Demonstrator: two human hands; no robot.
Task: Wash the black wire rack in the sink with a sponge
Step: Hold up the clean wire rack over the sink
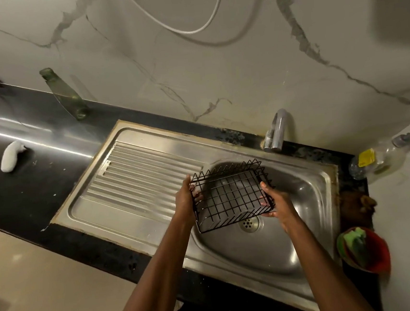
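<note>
The black wire rack (232,194) is held level above the steel sink basin (305,221), over the drain. My left hand (186,197) grips its left side, fingers curled through the wires. My right hand (273,200) grips the right side, with the thumb on the rim. A green sponge (356,241) lies in a red bowl (378,254) on the counter right of the sink; neither hand touches it.
The tap (278,129) stands behind the basin, no water visible. The ribbed drainboard (131,177) lies to the left. A plastic bottle (379,157) lies at the right. On the dark counter (27,197) are a glass bottle (68,95) and a white object (11,156).
</note>
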